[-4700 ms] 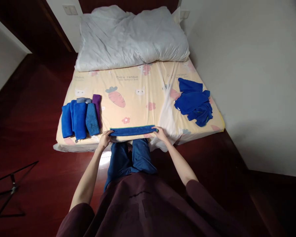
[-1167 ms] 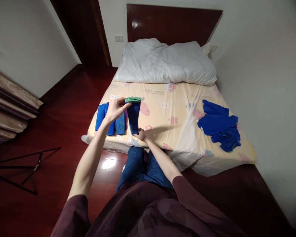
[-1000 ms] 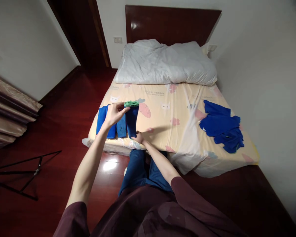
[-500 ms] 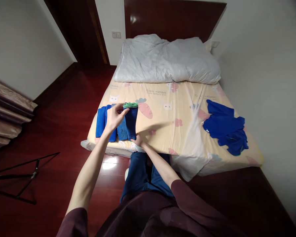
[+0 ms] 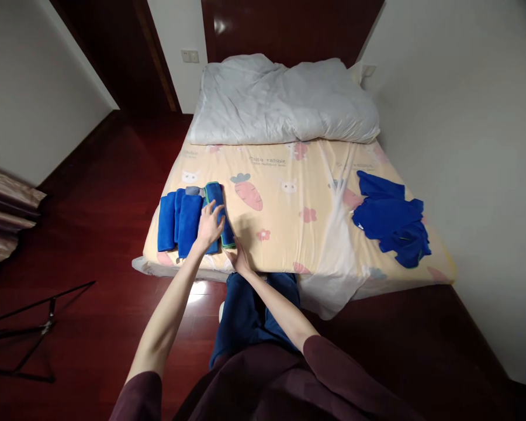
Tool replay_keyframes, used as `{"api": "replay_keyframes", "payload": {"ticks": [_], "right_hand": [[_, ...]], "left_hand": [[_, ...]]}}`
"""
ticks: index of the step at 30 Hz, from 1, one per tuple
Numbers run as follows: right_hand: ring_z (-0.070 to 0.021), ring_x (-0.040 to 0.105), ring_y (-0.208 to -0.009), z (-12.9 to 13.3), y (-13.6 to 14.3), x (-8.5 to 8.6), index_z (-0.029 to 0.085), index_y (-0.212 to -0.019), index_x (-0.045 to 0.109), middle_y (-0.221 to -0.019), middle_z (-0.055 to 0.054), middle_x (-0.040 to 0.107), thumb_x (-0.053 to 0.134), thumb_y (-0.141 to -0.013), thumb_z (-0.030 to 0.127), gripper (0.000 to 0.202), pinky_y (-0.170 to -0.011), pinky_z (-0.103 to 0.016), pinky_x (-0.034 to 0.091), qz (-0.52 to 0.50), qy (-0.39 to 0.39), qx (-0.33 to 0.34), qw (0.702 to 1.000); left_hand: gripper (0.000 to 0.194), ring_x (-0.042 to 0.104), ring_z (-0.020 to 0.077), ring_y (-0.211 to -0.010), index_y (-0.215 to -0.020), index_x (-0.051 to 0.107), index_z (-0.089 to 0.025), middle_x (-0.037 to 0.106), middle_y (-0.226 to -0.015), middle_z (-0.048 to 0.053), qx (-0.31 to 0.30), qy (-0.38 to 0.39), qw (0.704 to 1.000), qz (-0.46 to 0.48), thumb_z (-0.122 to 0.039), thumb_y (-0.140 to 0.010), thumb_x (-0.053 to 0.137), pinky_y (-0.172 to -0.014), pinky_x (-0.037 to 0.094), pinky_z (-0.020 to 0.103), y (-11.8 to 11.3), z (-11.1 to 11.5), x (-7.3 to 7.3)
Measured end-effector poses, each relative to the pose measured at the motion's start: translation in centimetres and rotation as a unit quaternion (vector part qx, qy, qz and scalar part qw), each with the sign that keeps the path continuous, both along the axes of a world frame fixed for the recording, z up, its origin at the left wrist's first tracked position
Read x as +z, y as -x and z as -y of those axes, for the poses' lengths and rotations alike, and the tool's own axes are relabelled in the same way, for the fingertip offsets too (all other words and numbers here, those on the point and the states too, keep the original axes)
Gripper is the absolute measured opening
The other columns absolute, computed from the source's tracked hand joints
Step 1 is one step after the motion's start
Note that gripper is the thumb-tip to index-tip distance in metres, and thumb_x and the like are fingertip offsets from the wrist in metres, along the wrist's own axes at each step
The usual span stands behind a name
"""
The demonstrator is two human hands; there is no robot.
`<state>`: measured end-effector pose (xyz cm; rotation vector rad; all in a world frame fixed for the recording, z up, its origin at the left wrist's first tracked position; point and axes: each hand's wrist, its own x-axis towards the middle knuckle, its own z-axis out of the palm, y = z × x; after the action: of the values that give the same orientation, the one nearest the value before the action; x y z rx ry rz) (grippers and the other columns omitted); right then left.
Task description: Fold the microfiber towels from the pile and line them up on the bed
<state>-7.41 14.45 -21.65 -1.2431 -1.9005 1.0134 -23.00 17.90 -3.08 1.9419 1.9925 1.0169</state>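
Note:
Several folded blue cloths lie side by side near the bed's front left corner. The rightmost folded cloth, with green edging, lies flat on the patterned sheet. My left hand rests over this cloth with its fingers apart. At the cloth's near right corner is my right hand, its fingers spread and touching the edge. A loose heap of unfolded blue cloths lies on the right side of the bed.
A grey-white quilt is bunched below the dark headboard. Black stand legs are on the red floor at the left, near a curtain. A wall borders the bed on the right.
The green-edged cloth has gone from being held upright between both hands to lying flat beside the other folded cloths. Both hands have loosened. The view has shifted slightly.

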Motion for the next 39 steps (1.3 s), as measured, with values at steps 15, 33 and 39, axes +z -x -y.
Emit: {"api": "replay_keyframes", "payload": {"ticks": [15,33,39], "right_hand": [[-0.0289,0.034,-0.152,0.4,3.6,0.9,0.042,-0.14,0.053,-0.156,0.002,0.048,0.072,-0.083,0.016,0.065,-0.121,-0.051,0.033,0.012,0.018,0.1,0.995],[-0.0178,0.06,-0.06,12.6,-20.6,1.4,0.023,-0.057,0.061,-0.06,0.0,0.063,0.049,-0.072,0.018,0.02,-0.061,-0.029,0.048,-0.232,0.176,-0.244,0.925],[-0.01,0.031,-0.042,11.2,-21.1,2.7,0.024,-0.05,0.038,-0.044,0.006,0.034,0.045,-0.074,0.033,0.026,-0.047,-0.023,0.026,-0.323,0.239,-0.25,0.881]], "left_hand": [[0.057,0.024,0.0392,-0.155,-0.139,0.063,-0.017,0.047,-0.156,0.018,-0.053,0.215,0.949,-0.222,-0.018,-0.084,0.048,-0.121,0.013,0.07,-1.0,-6.2,-10.8],[0.036,0.041,0.0271,-0.148,-0.101,0.078,-0.043,0.07,-0.131,-0.002,-0.114,0.295,0.944,0.094,-0.033,-0.087,0.046,-0.124,0.034,0.052,-13.5,23.3,-16.9],[0.036,0.045,0.0326,-0.145,-0.103,0.079,-0.023,0.073,-0.126,0.006,-0.166,0.272,0.947,0.034,-0.03,-0.089,0.047,-0.123,0.032,0.058,-13.3,19.1,-18.8]]}}
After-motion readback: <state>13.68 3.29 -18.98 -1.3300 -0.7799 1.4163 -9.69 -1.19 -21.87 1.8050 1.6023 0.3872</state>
